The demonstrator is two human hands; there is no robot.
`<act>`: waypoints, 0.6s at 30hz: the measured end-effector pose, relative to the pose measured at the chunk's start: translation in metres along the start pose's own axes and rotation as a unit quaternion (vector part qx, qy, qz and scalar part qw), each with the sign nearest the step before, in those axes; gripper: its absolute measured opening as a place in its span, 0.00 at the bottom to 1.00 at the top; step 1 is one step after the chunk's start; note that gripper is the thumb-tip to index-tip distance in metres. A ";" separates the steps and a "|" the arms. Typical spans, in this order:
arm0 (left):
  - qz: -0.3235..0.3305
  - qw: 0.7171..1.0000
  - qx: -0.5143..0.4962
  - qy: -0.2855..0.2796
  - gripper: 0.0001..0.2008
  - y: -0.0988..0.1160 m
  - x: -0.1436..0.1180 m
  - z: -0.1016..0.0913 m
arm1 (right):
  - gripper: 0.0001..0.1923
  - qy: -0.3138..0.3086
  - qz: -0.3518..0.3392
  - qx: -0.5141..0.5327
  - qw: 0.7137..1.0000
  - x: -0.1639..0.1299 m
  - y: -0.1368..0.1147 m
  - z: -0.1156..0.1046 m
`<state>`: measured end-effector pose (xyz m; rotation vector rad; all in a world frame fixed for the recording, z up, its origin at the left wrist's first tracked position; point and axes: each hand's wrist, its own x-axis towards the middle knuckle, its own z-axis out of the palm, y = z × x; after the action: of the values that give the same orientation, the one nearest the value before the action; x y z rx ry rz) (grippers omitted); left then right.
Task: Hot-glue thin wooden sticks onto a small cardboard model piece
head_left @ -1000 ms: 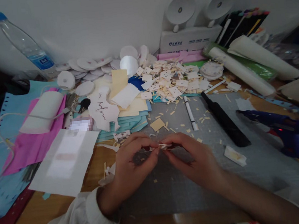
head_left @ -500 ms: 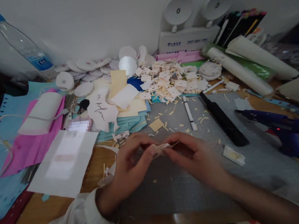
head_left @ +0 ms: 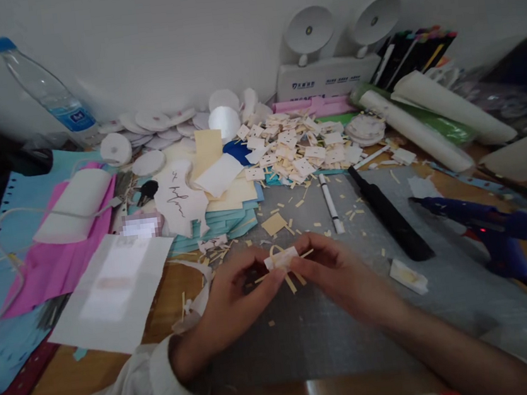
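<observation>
My left hand (head_left: 229, 293) and my right hand (head_left: 343, 271) meet over the grey cutting mat (head_left: 336, 335), both pinching one small cream paper piece (head_left: 280, 258) with thin yellowish strips sticking out of it. The piece is turned face up between my fingertips, a little above the mat. Loose paper slivers lie on the mat under my hands. A heap of similar small cream cut-outs (head_left: 296, 146) sits further back.
A white pen (head_left: 328, 203) and a black craft knife (head_left: 384, 212) lie on the mat behind my right hand. A blue glue gun (head_left: 485, 226) rests at right. Coloured paper sheets (head_left: 55, 246), a water bottle (head_left: 47, 95), white discs and paper rolls (head_left: 417, 129) crowd the desk.
The paper piece has been turned up and now shows its flat face, with the strips fanned out. My hands stayed together in the same spot; the view tilted slightly.
</observation>
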<state>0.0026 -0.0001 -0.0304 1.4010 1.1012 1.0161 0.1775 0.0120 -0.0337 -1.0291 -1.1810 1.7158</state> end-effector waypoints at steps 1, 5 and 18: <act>-0.007 1.000 -0.006 0.002 0.03 0.001 0.001 0.000 | 0.09 -0.004 -0.001 -0.009 1.000 0.000 0.000 0.000; -0.043 0.998 -0.050 0.000 0.05 0.004 0.002 0.000 | 0.09 -0.008 -0.020 -0.057 0.998 0.000 -0.004 0.000; -0.011 0.991 0.017 -0.133 0.06 0.009 -0.001 -0.003 | 0.08 -0.065 0.044 0.015 0.997 -0.001 -0.011 -0.002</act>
<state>0.0005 -0.0012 -0.0215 1.4998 0.9367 0.7715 0.1812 0.0146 -0.0236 -0.9765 -1.2033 1.8890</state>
